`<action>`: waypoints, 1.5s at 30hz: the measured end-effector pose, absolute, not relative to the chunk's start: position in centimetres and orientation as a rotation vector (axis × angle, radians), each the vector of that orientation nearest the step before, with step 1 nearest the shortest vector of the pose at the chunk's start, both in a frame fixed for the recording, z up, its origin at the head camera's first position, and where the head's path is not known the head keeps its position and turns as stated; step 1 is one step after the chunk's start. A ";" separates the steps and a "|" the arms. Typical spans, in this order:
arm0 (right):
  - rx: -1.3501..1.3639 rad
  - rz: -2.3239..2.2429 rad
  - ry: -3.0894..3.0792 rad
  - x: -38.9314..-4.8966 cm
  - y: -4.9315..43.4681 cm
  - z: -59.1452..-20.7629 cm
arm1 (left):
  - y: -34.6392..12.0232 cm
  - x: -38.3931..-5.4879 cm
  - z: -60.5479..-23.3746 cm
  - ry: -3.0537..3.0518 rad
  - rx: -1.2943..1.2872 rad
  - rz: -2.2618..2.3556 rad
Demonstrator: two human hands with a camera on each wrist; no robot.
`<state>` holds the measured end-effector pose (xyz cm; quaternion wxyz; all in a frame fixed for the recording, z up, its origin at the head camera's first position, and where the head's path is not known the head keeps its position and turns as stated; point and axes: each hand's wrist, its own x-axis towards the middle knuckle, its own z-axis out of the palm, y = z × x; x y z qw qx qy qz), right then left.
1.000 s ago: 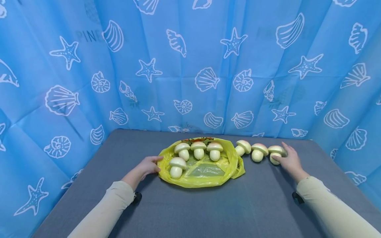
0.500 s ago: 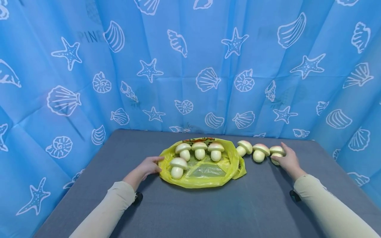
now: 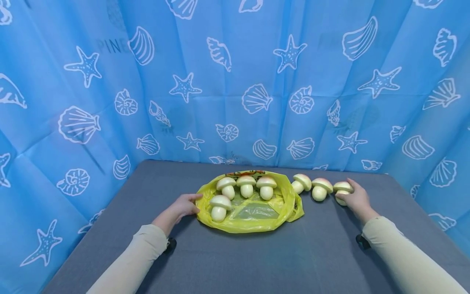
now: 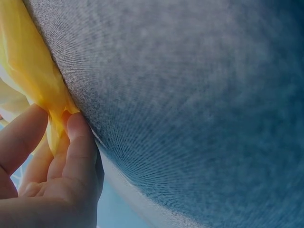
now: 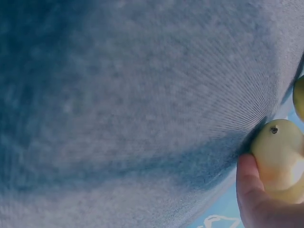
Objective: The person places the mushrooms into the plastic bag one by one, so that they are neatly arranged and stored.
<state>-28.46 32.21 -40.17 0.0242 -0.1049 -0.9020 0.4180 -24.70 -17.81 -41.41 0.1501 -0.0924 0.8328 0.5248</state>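
Observation:
A yellow plastic bag (image 3: 253, 224) lies spread on the table with its mouth wide. Inside it several toy mushrooms (image 3: 266, 192) stand, pale with pink-tinged caps. My left hand (image 3: 182, 206) pinches the bag's left edge; in the left wrist view the thumb and fingers hold a gathered fold of yellow plastic (image 4: 47, 80). At the right end of a short row outside the bag, my right hand (image 3: 359, 201) grips a mushroom (image 3: 342, 188), thumb at the stem and fingers behind the cap. In the right wrist view this mushroom (image 5: 278, 152) shows its pale rounded base beside a finger.
Two more mushrooms, one tilted (image 3: 301, 183) against the bag's right side and one upright (image 3: 320, 190), stand between the bag and my right hand. A grey cloth covers the table (image 3: 257, 261). Behind it hangs a blue curtain (image 3: 235, 81) with white shell prints.
The right hand has drawn slightly inward around the end mushroom. The left hand and the bag have stayed in place; the whole head view has shifted a little.

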 end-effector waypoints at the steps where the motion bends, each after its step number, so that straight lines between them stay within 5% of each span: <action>1: -0.331 1.299 -2.786 -28.4 32.3 -40.2 | -17.8 -24.7 -41.4 2.393 -0.267 1.507; 45: -0.405 1.753 -2.596 -22.9 31.2 -37.0 | -17.9 -24.9 -41.2 2.385 -0.298 1.465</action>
